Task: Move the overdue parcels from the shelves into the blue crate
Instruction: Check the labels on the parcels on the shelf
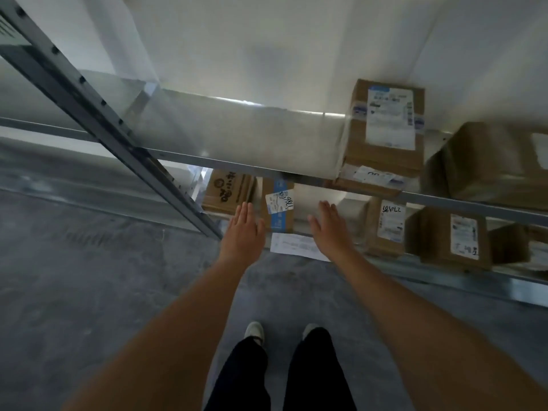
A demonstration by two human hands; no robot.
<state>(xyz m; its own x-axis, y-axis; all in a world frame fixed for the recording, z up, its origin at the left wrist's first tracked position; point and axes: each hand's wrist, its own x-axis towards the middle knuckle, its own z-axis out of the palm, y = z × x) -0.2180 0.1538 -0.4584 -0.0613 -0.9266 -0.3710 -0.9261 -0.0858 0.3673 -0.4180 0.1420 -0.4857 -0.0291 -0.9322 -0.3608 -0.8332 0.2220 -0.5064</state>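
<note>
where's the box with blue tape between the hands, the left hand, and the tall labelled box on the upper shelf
box with blue tape (280,216): head view, on its blue tape strip
left hand (243,229): head view, back of the hand
tall labelled box (388,120): head view, on its white label

The parcels are seen in brown cardboard: one on the lower shelf (280,210) is banded with blue tape and carries a white label with black handwriting. Its neighbour (228,189) is printed with black characters (too blurred to read). A box on the upper shelf (385,126) is marked by a white label with blue edging. The shelving frame (89,93) is shown in grey metal, the floor (89,277) in mottled grey, the trousers (314,375) in black, the shoes (255,330) in white.
</note>
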